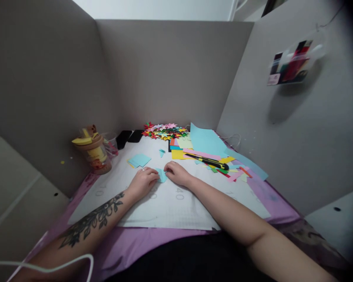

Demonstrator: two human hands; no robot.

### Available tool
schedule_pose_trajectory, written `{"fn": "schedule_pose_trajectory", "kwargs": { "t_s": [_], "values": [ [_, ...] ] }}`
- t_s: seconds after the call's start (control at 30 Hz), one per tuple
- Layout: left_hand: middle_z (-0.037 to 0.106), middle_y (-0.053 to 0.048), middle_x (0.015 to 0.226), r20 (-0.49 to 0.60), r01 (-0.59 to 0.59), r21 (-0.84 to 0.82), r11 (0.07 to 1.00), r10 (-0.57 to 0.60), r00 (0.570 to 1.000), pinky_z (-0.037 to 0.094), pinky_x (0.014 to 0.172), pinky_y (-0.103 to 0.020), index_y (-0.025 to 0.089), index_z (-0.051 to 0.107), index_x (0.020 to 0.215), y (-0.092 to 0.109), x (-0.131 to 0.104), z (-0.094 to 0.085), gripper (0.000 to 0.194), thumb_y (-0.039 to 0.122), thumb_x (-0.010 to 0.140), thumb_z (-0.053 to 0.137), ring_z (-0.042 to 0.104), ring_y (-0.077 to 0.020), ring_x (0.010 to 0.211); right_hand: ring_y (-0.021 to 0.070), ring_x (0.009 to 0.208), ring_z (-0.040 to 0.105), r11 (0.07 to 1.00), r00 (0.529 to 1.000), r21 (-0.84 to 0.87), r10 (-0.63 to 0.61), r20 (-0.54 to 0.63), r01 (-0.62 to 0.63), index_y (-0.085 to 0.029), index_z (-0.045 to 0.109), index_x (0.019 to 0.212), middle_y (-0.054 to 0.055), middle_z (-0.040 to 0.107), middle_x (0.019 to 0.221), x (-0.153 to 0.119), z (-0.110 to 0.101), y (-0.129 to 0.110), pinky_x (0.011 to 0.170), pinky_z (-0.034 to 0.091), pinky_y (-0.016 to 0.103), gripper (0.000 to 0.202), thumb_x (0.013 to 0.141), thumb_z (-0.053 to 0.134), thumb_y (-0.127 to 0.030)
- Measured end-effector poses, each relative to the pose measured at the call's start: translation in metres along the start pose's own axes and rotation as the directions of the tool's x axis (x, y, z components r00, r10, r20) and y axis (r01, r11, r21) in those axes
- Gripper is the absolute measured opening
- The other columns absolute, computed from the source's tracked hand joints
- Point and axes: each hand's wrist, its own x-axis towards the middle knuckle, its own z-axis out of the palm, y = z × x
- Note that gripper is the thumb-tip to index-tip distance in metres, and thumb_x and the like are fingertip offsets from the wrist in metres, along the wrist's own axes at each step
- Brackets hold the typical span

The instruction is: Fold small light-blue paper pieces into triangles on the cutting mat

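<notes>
Paper, light blue, is held between the fingers of left hand and right hand, over a white sheet.

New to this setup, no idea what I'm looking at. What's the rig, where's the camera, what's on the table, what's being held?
There's no robot: these are a person's bare hands. The one picture comes from a camera worn on the head, looking forward and down.

A white numbered sheet lies over a pink cloth. On it are a stack of blue squares, a small folded blue piece, a cutter among paper scraps, and, at the back, a pile of colourful paper stars. A cup stands at the left.

The left hand and right hand both have fingertips on one light-blue paper; whether they pinch or press it is too small to tell.
</notes>
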Motion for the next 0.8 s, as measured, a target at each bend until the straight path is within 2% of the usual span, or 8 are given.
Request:
{"fn": "schedule_pose_trajectory", "kwargs": {
  "t_s": [0.13, 0.3, 0.47, 0.67, 0.8],
  "values": [
    [0.064, -0.006, 0.080, 0.087, -0.041, 0.146, 0.988, 0.028, 0.996, 0.036, 0.078, -0.035, 0.019, 0.066, 0.083, 0.005, 0.001, -0.008, 0.015, 0.018, 0.083, 0.050, 0.053, -0.0205, 0.088, 0.0167, 0.087, 0.053, 0.990, 0.990, 0.042, -0.131, -0.053, 0.133, -0.017, 0.062, 0.086, 0.005, 0.059, 0.088, -0.002, -0.003, -0.008, 0.082, 0.043, 0.031, 0.022, 0.073, 0.050, -0.005],
    [0.061, -0.008, 0.078, 0.137, -0.049, 0.186, 0.981, 0.023, 0.990, 0.034, 0.077, -0.035, 0.017, 0.064, 0.083, 0.008, -0.003, -0.012, 0.015, 0.016, 0.082, 0.049, 0.052, -0.0209, 0.086, 0.0174, 0.092, 0.056, 0.953, 0.945, 0.028, -0.304, 0.118, 0.302, -0.018, 0.066, 0.094, 0.006, 0.066, 0.095, -0.005, -0.005, -0.009, 0.087, 0.045, 0.035, 0.036, 0.071, 0.046, 0.000],
    [0.063, -0.007, 0.077, 0.149, 0.002, 0.134, 0.991, -0.023, 0.989, 0.035, 0.072, -0.032, 0.018, 0.065, 0.083, 0.004, -0.003, -0.010, 0.018, 0.012, 0.079, 0.049, 0.054, -0.0191, 0.082, 0.0178, 0.096, 0.056, 0.939, 0.925, -0.007, -0.339, 0.170, 0.345, -0.017, 0.067, 0.096, 0.008, 0.066, 0.098, -0.006, -0.005, -0.008, 0.088, 0.046, 0.034, 0.034, 0.073, 0.048, -0.001],
    [0.065, -0.006, 0.078, 0.175, 0.003, 0.080, 0.997, -0.017, 0.984, 0.038, 0.071, -0.030, 0.018, 0.067, 0.085, -0.002, -0.005, -0.013, 0.021, 0.011, 0.080, 0.047, 0.057, -0.0180, 0.080, 0.0174, 0.097, 0.056, 0.934, 0.912, -0.041, -0.336, 0.236, 0.354, -0.020, 0.066, 0.102, 0.006, 0.065, 0.103, -0.010, -0.007, -0.013, 0.087, 0.046, 0.032, 0.032, 0.078, 0.049, -0.006],
    [0.065, -0.006, 0.080, 0.160, 0.055, -0.021, 0.998, -0.051, 0.986, 0.041, 0.073, -0.028, 0.018, 0.067, 0.085, -0.006, -0.006, -0.010, 0.022, 0.015, 0.083, 0.046, 0.058, -0.0168, 0.080, 0.0180, 0.100, 0.056, 0.928, 0.904, -0.082, -0.331, 0.270, 0.365, -0.021, 0.065, 0.106, 0.007, 0.063, 0.109, -0.014, -0.008, -0.013, 0.086, 0.045, 0.032, 0.032, 0.082, 0.048, -0.010]
  ]
}}
